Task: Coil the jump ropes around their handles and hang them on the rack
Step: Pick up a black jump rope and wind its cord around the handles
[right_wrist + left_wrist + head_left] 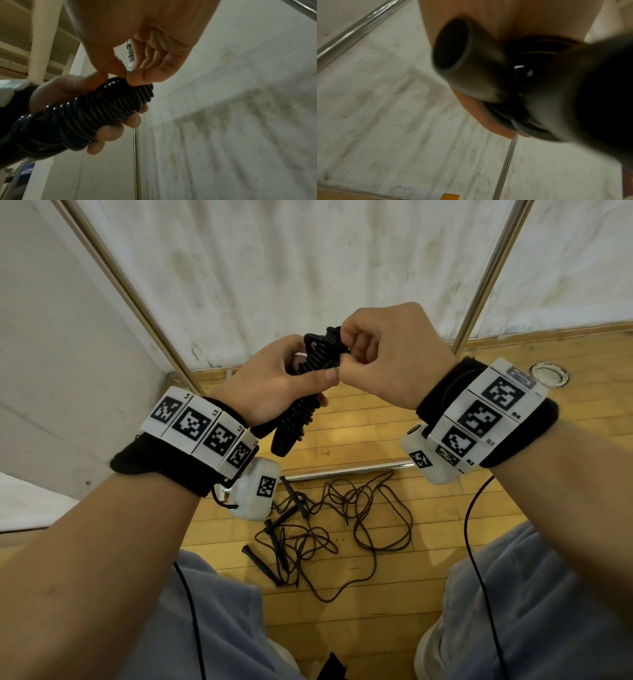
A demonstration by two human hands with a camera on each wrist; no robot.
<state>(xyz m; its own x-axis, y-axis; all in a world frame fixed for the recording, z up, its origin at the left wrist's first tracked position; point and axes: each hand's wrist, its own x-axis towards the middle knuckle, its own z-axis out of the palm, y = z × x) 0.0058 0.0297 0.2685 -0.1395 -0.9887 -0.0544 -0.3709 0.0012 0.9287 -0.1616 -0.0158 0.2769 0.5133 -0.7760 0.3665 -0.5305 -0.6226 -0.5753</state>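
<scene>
1 coiled jump rope [310, 392] is held up between both hands in front of the white wall [308, 268]. The left hand [274, 378] wraps its fingers around the wound bundle, with 4 fingertips [109, 133] showing along its underside in the right wrist view. The right hand [387, 354] has its fingers curled and pinches the top turns of the coil between thumb and forefinger [137, 78]. 2 black handle ends [453, 54] stick out of the bundle toward the left wrist camera, though that view is blurred and the 2nd end is mostly a dark mass.

Below, on the wooden floor [411, 542], lies a tangle of loose black ropes [342, 518] with about 4 thin handles [260, 563] in it; how many ropes that makes is hard to count. 2 slanted metal poles [144, 302] and 1 low horizontal bar [342, 472] of the rack [486, 278] frame the hands.

Each wrist wears a black band with white square-code tags; the right one reads R2, R3, R4, the left tags show L-numbers too small to read surely
</scene>
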